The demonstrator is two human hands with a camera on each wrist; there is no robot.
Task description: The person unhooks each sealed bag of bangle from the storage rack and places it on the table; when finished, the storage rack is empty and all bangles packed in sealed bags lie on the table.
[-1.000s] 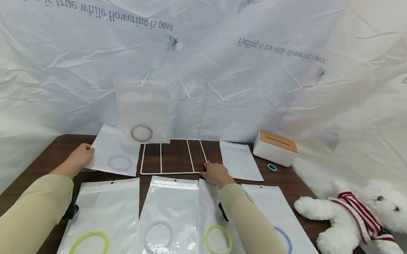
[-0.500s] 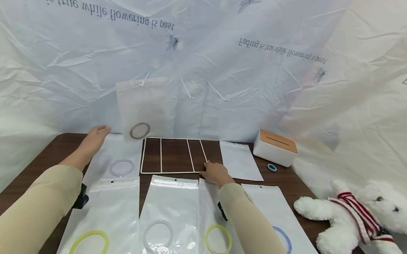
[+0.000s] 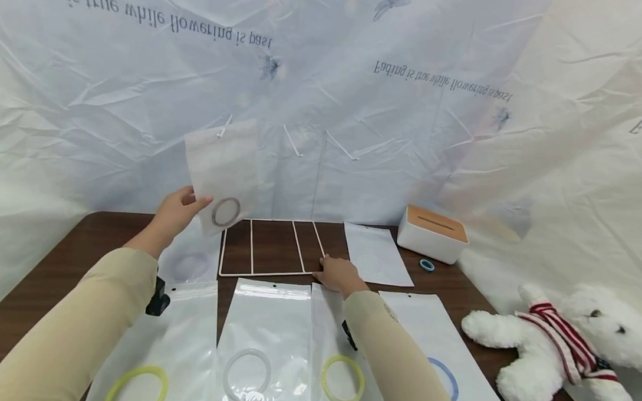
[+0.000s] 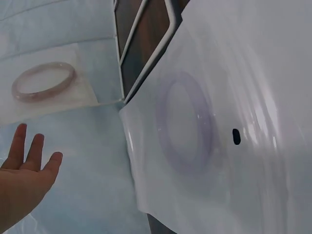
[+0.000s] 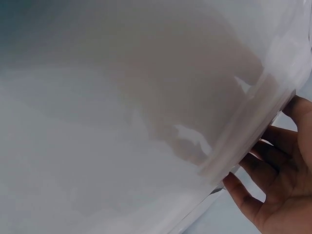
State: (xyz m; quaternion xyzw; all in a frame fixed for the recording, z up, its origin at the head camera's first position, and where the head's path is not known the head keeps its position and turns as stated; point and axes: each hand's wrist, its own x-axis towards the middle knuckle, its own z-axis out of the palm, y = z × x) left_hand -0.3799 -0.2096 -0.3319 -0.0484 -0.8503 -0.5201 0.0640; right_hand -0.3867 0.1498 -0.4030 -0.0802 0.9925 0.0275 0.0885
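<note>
A clear bag (image 3: 221,162) with a brownish bangle (image 3: 226,211) hangs tilted from a white hook (image 3: 225,130). My left hand (image 3: 175,217) is at the bag's lower left edge, its thumb overlapping the edge in the head view. In the left wrist view its fingers (image 4: 34,151) are stretched out beside the bag. Below it, partly hidden by my arm, lies a bag with a pale lilac bangle (image 4: 185,122). My right hand (image 3: 339,275) rests on the front right corner of the white wire rack base (image 3: 267,274), with its fingertips (image 5: 231,183) spread along a shiny bag edge.
In front lie bagged bangles: a yellow one (image 3: 136,393), a clear one (image 3: 246,374), another yellow one (image 3: 343,381) and a blue one (image 3: 445,379). Right are a white bag (image 3: 376,254), a small blue ring (image 3: 426,265), a tissue box (image 3: 432,232) and a plush toy (image 3: 549,346).
My left hand has let go of the lilac bangle's bag, now lying flat, and moved up and right to the hanging bag, which has turned and tilted. My right hand stays put.
</note>
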